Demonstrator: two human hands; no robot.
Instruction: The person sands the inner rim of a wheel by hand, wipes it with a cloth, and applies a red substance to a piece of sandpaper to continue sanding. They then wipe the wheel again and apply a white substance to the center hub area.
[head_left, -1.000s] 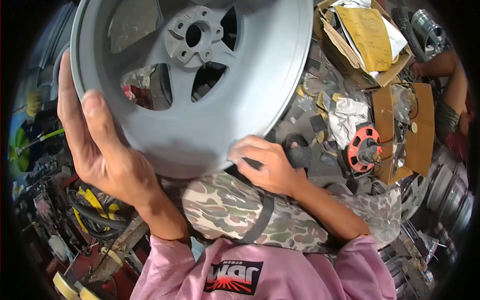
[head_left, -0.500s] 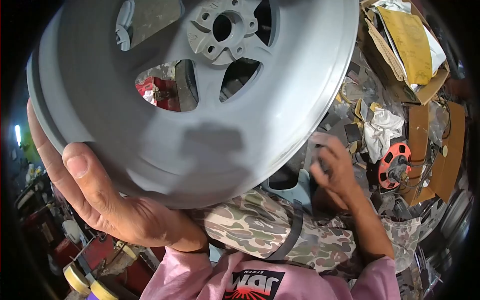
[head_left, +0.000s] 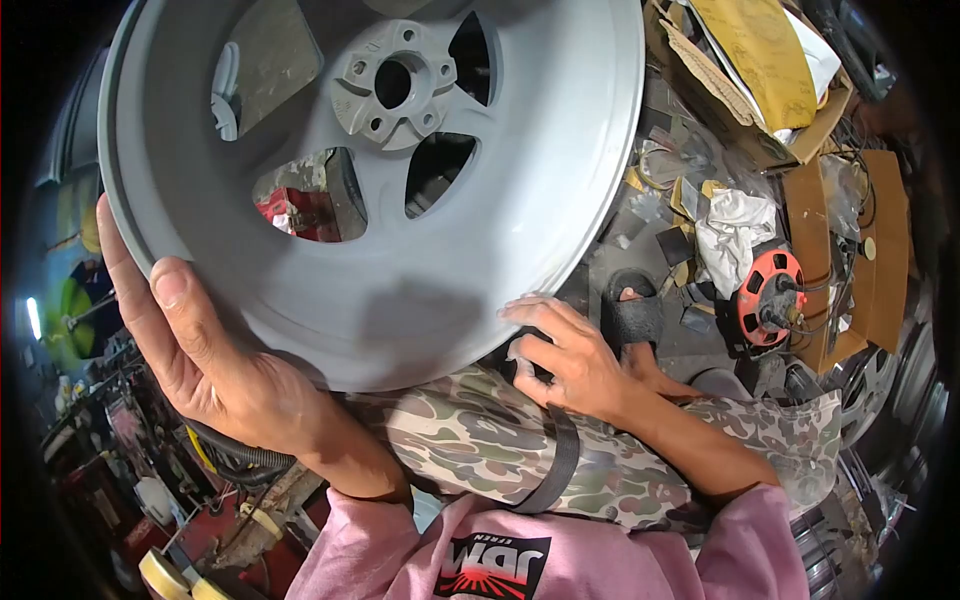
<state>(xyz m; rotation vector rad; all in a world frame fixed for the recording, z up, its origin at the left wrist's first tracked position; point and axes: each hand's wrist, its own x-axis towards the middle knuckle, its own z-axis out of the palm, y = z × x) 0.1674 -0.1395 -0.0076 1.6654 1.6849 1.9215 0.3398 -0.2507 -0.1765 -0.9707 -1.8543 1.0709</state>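
Observation:
A large grey car wheel rim fills the upper middle of the view, its hollow side facing me and leaning against my lap. My left hand grips its lower left edge, thumb on the inner side and fingers around the outside. At the lower right lip, my right hand touches the rim with its fingertips. Its other fingers are curled under, and whatever may be between them is hidden. The hub with its bolt holes and several spoke openings show at the top.
On the right lie an orange-red reel, a crumpled white cloth and a cardboard box of papers. Camouflage trousers cover my legs, and a sandalled foot rests on the floor. Rolls of tape sit lower left.
My right hand has moved left onto the rim's lower right lip. The wheel has shifted left in view and looks a little smaller; my left hand still grips it.

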